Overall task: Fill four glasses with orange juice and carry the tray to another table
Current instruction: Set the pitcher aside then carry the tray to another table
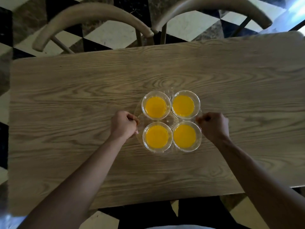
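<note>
A clear round glass tray (170,119) rests near the middle of a wooden table (82,100). Several glasses stand on it in a square, each holding orange juice: far left (156,105), far right (183,104), near left (157,136), near right (184,136). My left hand (124,123) is closed on the tray's left rim. My right hand (214,123) is closed on the tray's right rim. Whether the tray touches the tabletop or is held just above it cannot be told.
Two curved wooden chair backs (92,15) (214,5) stand at the table's far edge. A black, white and brown checkered floor (105,35) surrounds the table. My dark-trousered legs (194,210) are at the near edge.
</note>
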{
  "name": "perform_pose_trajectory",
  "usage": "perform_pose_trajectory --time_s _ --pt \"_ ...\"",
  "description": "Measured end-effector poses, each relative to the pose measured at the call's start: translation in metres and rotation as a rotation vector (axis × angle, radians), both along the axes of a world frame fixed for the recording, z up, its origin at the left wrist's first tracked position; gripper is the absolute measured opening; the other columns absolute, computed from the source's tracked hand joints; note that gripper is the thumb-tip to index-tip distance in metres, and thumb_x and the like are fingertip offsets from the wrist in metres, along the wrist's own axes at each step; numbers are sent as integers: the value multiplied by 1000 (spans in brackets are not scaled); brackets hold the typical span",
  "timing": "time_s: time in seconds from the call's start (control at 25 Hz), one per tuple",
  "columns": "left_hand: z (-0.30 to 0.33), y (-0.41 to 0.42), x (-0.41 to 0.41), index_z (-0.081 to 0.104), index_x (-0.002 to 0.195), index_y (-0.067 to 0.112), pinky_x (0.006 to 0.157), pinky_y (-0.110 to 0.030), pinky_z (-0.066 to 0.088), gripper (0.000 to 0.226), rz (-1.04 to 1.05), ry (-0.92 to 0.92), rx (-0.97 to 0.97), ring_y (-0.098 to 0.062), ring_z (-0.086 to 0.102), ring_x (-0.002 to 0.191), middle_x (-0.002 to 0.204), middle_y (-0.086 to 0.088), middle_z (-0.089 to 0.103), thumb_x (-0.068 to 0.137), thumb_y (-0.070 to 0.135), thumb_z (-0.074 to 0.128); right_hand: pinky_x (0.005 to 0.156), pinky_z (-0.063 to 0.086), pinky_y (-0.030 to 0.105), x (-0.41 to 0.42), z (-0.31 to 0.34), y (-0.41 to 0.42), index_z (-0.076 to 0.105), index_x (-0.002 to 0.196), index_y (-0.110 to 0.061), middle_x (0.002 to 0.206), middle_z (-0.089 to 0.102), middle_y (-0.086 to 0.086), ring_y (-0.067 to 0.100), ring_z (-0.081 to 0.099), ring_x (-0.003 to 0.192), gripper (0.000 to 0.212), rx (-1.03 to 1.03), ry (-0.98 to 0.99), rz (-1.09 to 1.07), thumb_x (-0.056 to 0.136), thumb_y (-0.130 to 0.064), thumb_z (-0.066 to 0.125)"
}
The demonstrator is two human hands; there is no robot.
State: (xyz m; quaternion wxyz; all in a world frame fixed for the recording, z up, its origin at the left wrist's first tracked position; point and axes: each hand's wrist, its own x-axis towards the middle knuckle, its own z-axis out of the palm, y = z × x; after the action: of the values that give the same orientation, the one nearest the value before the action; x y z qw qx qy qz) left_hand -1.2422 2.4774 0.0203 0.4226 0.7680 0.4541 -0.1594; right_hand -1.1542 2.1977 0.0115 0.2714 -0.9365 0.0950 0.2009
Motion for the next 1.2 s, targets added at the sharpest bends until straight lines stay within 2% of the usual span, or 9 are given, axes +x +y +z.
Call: perform_pose_trajectory --time_s 0.12,0.2,0.24,0.44,0.52,0.72,0.88,1.0,1.2 --pt "-4 0 -1 75 78 6 64 -41 66 32 5 -16 -1 -21 73 58 75 -14 79 87 -16 53 54 40 16 -2 0 1 77 73 -12 59 63 -10 4 57 56 18 10 14 -3 86 -22 72" --pt "-6 0 -3 75 79 6 62 -40 66 31 2 -8 -6 -19 72 56 75 -13 79 88 -15 54 45 32 4 -4 0 1 76 69 -14 56 58 -17 -5 51 52 19 19 20 13 87 -21 72" --pt "-8 1 -4 75 79 6 62 -39 65 31 8 -3 -12 -19 71 55 75 -12 78 89 -15 54 44 34 4 -5 0 1 74 66 -17 55 57 -18 -5 51 52 21 25 22 20 87 -21 71" --pt "-15 -1 -10 74 79 6 69 -51 68 28 59 3 -53 -23 73 58 75 -10 79 89 -15 58 46 33 4 -5 -2 1 78 74 -12 55 54 -20 -6 49 52 18 21 14 31 88 -20 70" --pt "-15 -1 -10 74 78 7 69 -50 68 28 59 4 -47 -23 74 58 73 -8 78 89 -14 60 49 31 4 -5 -4 0 79 77 -13 57 56 -20 -7 51 54 16 29 9 26 88 -20 70" --pt "-16 -1 -11 73 82 7 70 -52 67 25 79 -5 -56 -33 78 66 73 -5 78 90 -14 62 59 40 17 -6 -8 -1 80 82 -13 65 64 -12 4 58 60 13 56 -4 11 87 -22 72" --pt "-16 -2 -13 72 85 5 70 -56 66 20 86 -27 -98 -28 75 61 74 -7 77 92 -13 65 54 39 14 -6 -11 -2 78 81 -13 64 62 -15 0 57 59 13 56 0 19 87 -23 71" --pt "-17 -2 -14 71 83 6 70 -58 66 21 103 -41 -117 -27 73 59 69 -4 75 91 -13 68 55 39 14 -7 -12 -2 79 85 -14 70 67 -9 8 62 66 14 51 8 34 88 -25 71" --pt "-15 -1 -16 71 82 10 73 -59 66 20 145 -72 -164 -27 73 60 68 -3 76 90 -7 74 58 39 21 -5 -11 -4 75 72 -17 64 65 -8 11 62 62 21 27 41 67 89 -27 68"
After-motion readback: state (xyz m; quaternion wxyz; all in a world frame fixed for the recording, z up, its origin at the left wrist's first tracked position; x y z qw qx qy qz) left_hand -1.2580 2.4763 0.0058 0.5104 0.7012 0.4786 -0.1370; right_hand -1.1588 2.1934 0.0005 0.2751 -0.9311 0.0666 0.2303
